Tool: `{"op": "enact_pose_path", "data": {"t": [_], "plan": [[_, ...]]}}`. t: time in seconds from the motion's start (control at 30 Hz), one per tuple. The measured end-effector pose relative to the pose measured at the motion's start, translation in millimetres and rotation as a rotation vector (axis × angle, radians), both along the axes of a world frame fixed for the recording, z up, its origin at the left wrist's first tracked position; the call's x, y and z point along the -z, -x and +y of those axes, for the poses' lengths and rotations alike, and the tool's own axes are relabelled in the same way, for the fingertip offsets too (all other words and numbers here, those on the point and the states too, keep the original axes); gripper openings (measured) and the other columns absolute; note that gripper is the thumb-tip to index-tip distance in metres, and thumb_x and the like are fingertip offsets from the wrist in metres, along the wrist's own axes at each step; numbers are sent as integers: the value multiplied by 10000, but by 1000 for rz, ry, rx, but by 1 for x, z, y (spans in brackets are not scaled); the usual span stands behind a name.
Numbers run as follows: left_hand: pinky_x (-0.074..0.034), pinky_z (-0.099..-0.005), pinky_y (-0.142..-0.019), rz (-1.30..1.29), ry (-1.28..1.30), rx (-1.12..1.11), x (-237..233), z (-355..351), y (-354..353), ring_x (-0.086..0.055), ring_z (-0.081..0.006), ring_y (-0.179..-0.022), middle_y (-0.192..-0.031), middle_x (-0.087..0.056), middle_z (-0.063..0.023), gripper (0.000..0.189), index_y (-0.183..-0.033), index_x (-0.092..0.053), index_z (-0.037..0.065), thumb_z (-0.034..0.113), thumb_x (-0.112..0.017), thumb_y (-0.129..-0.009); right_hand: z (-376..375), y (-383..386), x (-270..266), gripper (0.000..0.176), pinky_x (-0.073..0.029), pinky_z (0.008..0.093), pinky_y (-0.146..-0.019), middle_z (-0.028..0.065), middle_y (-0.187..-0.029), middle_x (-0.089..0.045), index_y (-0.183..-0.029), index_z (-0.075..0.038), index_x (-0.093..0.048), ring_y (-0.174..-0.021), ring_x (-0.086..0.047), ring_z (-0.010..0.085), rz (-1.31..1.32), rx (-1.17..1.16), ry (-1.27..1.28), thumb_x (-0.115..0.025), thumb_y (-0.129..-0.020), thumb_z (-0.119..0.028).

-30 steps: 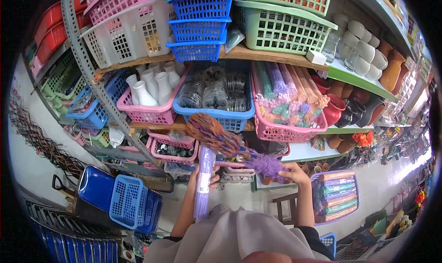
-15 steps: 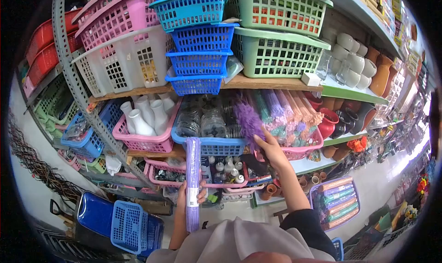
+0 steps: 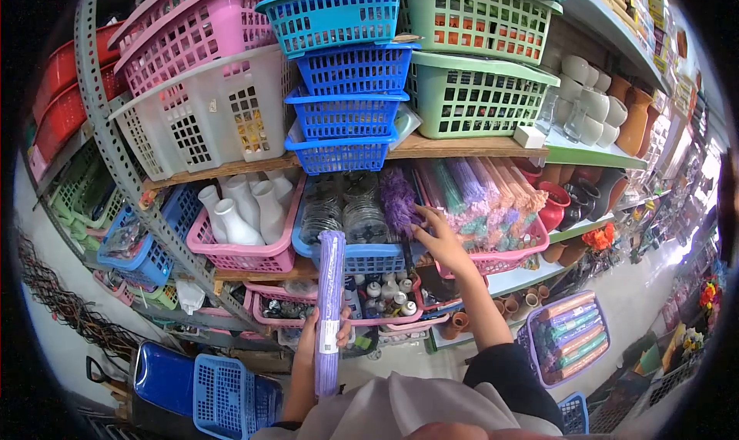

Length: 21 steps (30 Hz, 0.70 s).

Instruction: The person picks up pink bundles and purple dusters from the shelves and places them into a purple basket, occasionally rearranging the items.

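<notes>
Gripping upright purple feathery bunch (image 3: 399,197) with right hand (image 3: 440,238) at blue basket's (image 3: 377,257) right edge, just above the hand; clutching upright purple bundle (image 3: 331,274) in left hand (image 3: 327,338), lower.

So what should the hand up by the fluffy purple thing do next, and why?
Probably ease the right hand back off the fluffy purple bundle. The bundle stands upright at the right end of the blue plastic basket, and only fingertips seem to touch it. The left hand holds a long purple wrapped bundle upright.
</notes>
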State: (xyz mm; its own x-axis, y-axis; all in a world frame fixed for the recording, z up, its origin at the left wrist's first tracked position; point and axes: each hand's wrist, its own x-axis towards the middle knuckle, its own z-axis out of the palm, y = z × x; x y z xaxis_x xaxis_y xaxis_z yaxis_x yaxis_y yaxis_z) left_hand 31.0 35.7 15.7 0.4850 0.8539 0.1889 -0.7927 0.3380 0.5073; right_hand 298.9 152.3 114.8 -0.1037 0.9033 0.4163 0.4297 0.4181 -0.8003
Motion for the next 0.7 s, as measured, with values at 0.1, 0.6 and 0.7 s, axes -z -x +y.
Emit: {"op": "enact_pose_path", "data": {"t": [0.1, 0.6, 0.7], "plan": [[-412, -251, -512, 20, -8, 12, -21, 14, -12, -456, -153, -666, -989, -454, -79, 585, -1291, -321, 70, 468, -452, -883, -21, -4, 3, 352, -420, 309, -827, 138, -1146, -467, -1148, -13, -515, -941, -500, 210, -57, 108, -216, -572, -827, -144], [-249, -339, -1012, 727, -573, -124, -110, 68, -168, -248, -200, -1229, -1251, -266, -148, 682, -1351, 37, 22, 207, -457, -919, -130, -62, -38, 726, -327, 317, -975, 180, -1260, -421, -1352, 44, -223, -1169, -401, 208, 162, -241, 225, -642, -817, -210], [-250, -366, -1013, 1062, -961, -257, -115, 91, -179, -289, -283, -1177, -1217, -263, -182, 587, -1331, -163, -32, 314, -425, -936, -134, -108, -48, 683, -334, 300, -952, 156, -1208, -458, -1327, 43, -286, -1116, -434, 199, 201, -147, 297, -645, -799, -201]]}}
